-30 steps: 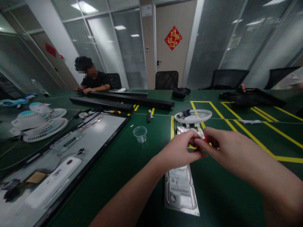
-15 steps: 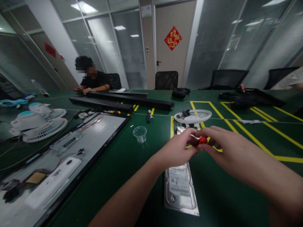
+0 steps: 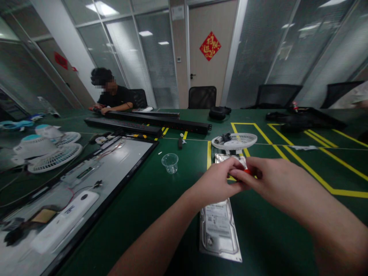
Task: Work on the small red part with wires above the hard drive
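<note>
My left hand (image 3: 215,180) and my right hand (image 3: 273,174) meet above the table, fingertips pinched together around a small red object (image 3: 247,172). Most of it is hidden by the fingers, so its kind cannot be made out. The right thumb lies across the left fingertips. Below the hands, a silver hard drive (image 3: 219,230) with a white label lies flat on the green table. Another silver metal piece (image 3: 222,157) shows just behind the fingers, partly covered.
A clear plastic cup (image 3: 170,163) stands left of my hands. Beyond them sits a white fan grille (image 3: 235,142) with small dark parts. An opened flat panel (image 3: 120,161) fills the left, beside white fans (image 3: 37,147). A person (image 3: 115,96) sits across, near long black bars (image 3: 123,127).
My right hand has shifted slightly left and its thumb has closed over the left fingertips. The red object is now more covered; the hard drive has stayed put.
</note>
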Demonstrator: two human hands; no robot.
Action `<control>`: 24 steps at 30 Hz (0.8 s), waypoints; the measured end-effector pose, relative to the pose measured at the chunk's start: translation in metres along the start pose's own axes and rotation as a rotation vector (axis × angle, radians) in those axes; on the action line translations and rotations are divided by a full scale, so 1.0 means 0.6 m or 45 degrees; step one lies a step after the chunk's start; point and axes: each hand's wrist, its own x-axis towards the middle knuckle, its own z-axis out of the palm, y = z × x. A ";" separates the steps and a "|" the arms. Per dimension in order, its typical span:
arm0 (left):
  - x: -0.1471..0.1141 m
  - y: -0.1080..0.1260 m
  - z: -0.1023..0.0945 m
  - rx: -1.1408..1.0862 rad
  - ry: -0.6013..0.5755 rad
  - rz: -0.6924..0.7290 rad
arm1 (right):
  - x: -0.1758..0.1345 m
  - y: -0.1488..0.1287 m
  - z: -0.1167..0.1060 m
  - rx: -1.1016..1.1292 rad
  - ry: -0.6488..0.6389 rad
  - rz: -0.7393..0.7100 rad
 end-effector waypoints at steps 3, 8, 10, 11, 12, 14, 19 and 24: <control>0.000 0.001 -0.001 -0.020 -0.009 -0.015 | 0.000 -0.001 -0.004 -0.010 -0.015 0.038; 0.001 -0.004 -0.003 -0.120 -0.053 -0.053 | -0.008 0.008 -0.010 0.214 0.065 -0.149; 0.001 -0.009 -0.002 -0.122 -0.053 -0.051 | -0.011 0.012 -0.010 0.289 0.080 -0.268; 0.002 -0.011 -0.001 -0.122 -0.054 -0.052 | -0.011 0.014 -0.009 0.301 0.089 -0.309; 0.002 -0.014 0.000 -0.125 -0.053 -0.054 | -0.011 0.015 -0.009 0.296 0.099 -0.333; 0.003 -0.016 0.001 -0.127 -0.056 -0.060 | -0.010 0.016 -0.006 0.262 0.110 -0.345; 0.002 -0.011 0.000 -0.098 -0.058 -0.057 | -0.006 0.017 -0.003 0.218 0.102 -0.306; 0.001 -0.005 -0.001 -0.061 -0.014 -0.029 | -0.006 0.010 -0.006 0.163 0.022 -0.159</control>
